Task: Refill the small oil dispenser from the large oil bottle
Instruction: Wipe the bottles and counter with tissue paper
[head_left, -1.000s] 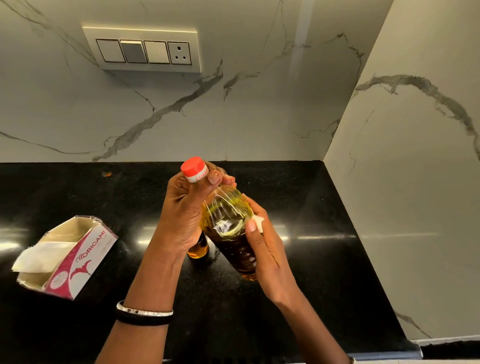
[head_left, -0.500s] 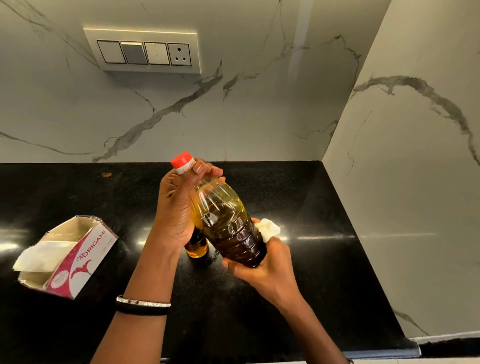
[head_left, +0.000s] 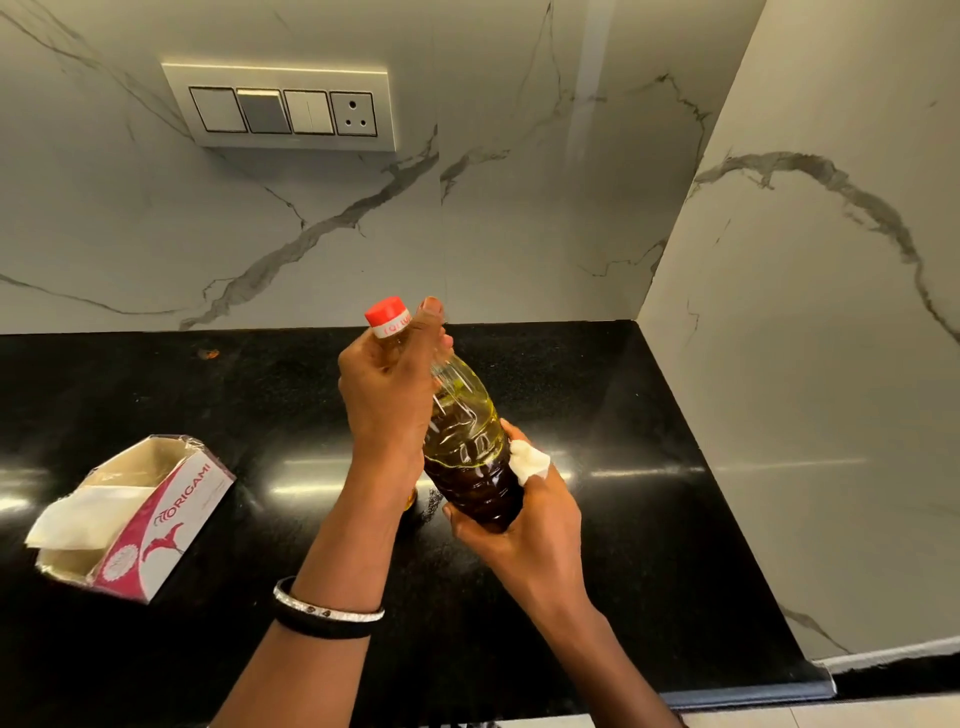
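1. While the red cap (head_left: 385, 312) sits on top of the large oil bottle (head_left: 467, 441), no oil can come out, so I think the pour has not begun.
2. The left hand (head_left: 387, 395) is wrapped round the neck of the bottle, just under the cap, with one fingertip up beside the cap.
3. The right hand (head_left: 524, 525) cups the bottom of the bottle. It also pinches a scrunched white tissue (head_left: 529, 461) against the bottle's side.
4. The bottle is up in the air over the black surface (head_left: 649, 519). It leans: the cap end points up and away, a bit to the left. The bottom points down, toward the person.
5. The small oil dispenser (head_left: 410, 499) stands on the surface, tucked behind the left wrist. Only a thin amber bit of it shows, so I cannot tell if its top is open.
6. The next move hangs on this: the dispenser is below the bottle and nearer the left hand. The cap end points up and away from it. I think the cap must come off and the bottle must tip down toward the dispenser.
7. The tissue box (head_left: 156, 519) on the left says "ORIGAMI" on its side. The white band on the cap has red letters, but they are too small to read.
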